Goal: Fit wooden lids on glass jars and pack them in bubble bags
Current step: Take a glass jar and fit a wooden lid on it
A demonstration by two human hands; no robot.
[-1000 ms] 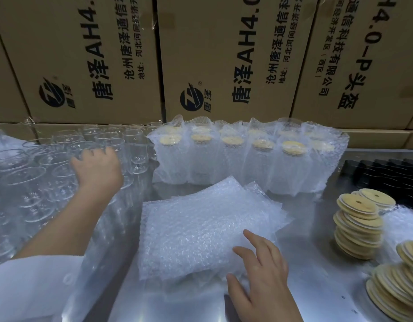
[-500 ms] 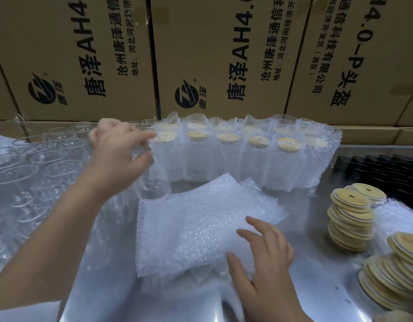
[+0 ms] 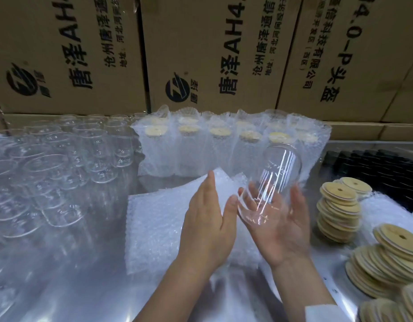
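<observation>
A clear glass jar (image 3: pixel 278 167) with no lid lies tilted above the table, base away from me and open mouth toward me. It rests on my upturned right hand (image 3: pixel 279 226), whose fingers are nearly straight under and beside it. My left hand (image 3: pixel 208 219) stands edge-on just left of the jar's mouth, fingers straight, thumb close to the rim. Beneath both hands lies a stack of flat bubble bags (image 3: pixel 159 219). Stacks of round wooden lids (image 3: pixel 338 205) sit at the right.
Several empty glass jars (image 3: pixel 61 163) crowd the left of the metal table (image 3: pixel 84 287). A row of lidded jars in bubble bags (image 3: pixel 201 152) stands at the back. More wooden lids (image 3: pixel 391 254) and black parts (image 3: pixel 375 168) are at the right. Cardboard boxes (image 3: pixel 212 54) form a wall behind.
My left hand lifted a jar from the group at the left and carried it right. My right hand left the bubble bags, turned palm up and now bears the jar.
</observation>
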